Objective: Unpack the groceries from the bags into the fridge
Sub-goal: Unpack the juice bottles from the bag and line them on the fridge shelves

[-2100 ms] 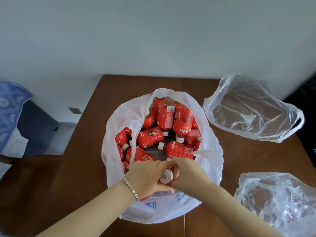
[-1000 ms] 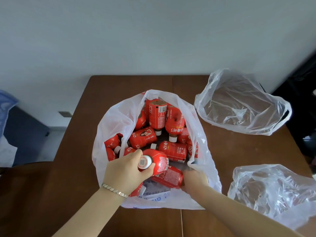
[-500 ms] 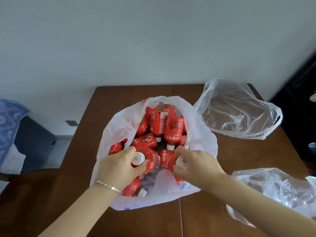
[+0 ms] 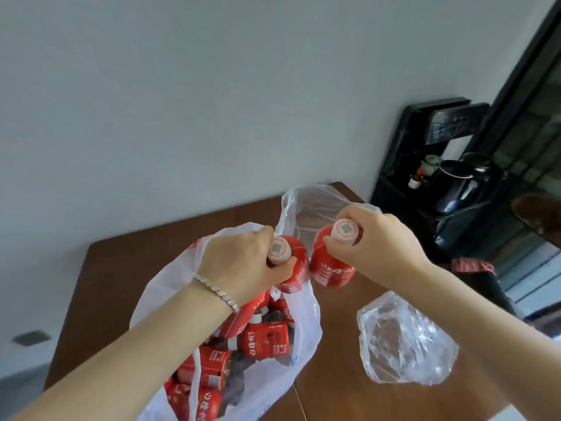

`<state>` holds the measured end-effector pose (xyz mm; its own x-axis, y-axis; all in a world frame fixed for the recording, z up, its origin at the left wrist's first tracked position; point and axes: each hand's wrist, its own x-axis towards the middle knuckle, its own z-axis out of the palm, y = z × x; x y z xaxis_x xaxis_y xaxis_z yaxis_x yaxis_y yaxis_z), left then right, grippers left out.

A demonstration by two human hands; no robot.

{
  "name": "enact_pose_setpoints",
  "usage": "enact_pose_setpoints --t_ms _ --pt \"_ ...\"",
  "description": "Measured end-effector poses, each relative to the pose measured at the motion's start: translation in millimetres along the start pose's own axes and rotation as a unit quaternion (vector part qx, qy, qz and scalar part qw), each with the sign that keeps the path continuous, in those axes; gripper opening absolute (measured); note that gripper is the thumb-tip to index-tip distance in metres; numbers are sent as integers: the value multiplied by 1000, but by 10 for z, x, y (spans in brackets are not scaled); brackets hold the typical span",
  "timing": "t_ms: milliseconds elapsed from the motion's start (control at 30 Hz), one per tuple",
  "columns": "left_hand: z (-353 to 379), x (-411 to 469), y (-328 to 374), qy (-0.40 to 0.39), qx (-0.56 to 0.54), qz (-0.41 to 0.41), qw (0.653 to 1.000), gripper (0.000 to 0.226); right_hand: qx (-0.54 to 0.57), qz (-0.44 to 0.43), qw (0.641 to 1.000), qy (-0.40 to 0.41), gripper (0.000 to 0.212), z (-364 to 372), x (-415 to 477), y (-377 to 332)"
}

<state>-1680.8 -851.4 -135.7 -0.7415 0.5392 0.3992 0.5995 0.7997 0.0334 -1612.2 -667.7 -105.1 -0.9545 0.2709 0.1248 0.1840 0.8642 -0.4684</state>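
The white thin plastic carrier bag [image 4: 164, 287] stands open on the brown wooden counter [image 4: 100, 284] and serves as the reference point. Inside it lie many small red plastic bottles with pale caps [image 4: 264, 341], piled on their sides at mixed angles.

Left hand [image 4: 243, 265]: positioned above the far rim of the bag. Its fingers [image 4: 282, 267] are curled round the neck and pale round cap of one red-labelled bottle [image 4: 296, 268], cap facing the camera. This bottle is clear of the pile and hangs over the bag's far right edge. A silver link bracelet [image 4: 215, 291] sits on the left wrist.

Right hand [image 4: 376, 238]: positioned just right of the bag's far rim. Its fingers [image 4: 361, 217] pinch the cap of a second red-labelled bottle [image 4: 332, 268], which hangs over the counter, outside the bag. The two held bottles are side by side; whether they touch cannot be told.

Behind the bag, partly hidden by both hands, is a clear plastic bag [image 4: 312, 205]. To the right of the white bag, a crumpled clear plastic bag [image 4: 403, 344] lies on the counter, well apart from it. Further right, beyond the counter's far corner, stands a black water dispenser [image 4: 425, 165] against the pale grey wall [image 4: 212, 101].
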Motion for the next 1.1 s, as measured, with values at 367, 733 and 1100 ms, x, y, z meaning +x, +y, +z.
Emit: enact_pose_setpoints --t_ms 367,733,1100 --pt "-41 89 1466 -41 -127 355 925 39 -12 298 952 64 41 -643 -1505 671" --pt "-149 -1115 4260 -44 -151 630 761 41 -121 516 826 191 31 -1343 -4169 1662" --pt "-874 -2947 7140 -72 -274 717 637 53 -182 633 717 226 28 -2333 -7025 2548"
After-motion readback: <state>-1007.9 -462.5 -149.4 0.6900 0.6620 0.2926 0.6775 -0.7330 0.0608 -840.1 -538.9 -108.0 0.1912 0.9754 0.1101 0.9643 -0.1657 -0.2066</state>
